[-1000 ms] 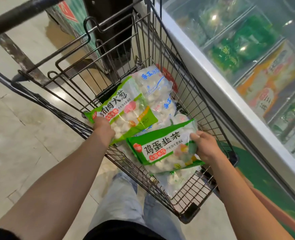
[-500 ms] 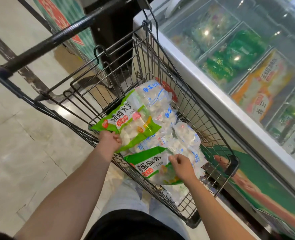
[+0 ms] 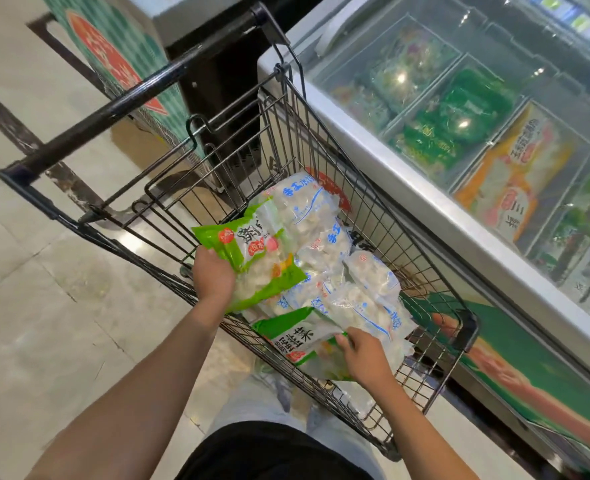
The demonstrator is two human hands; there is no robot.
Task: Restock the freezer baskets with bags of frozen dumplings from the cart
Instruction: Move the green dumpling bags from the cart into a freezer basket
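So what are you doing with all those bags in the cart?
A person is reaching into the shopping cart with both hands. The left hand holds one green bag of dumplings, and the right hand pinches another green bag lying among clear bags. The freezer stands beside the cart; neither bag has gone in yet.

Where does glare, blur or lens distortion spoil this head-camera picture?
Head view: bright glare spots dot the freezer lid, dimming the bags beneath; the cart handle and the floor behind it are motion-smeared; wide-angle bending bows the freezer's edge; print on the green bag in the left hand is soft.
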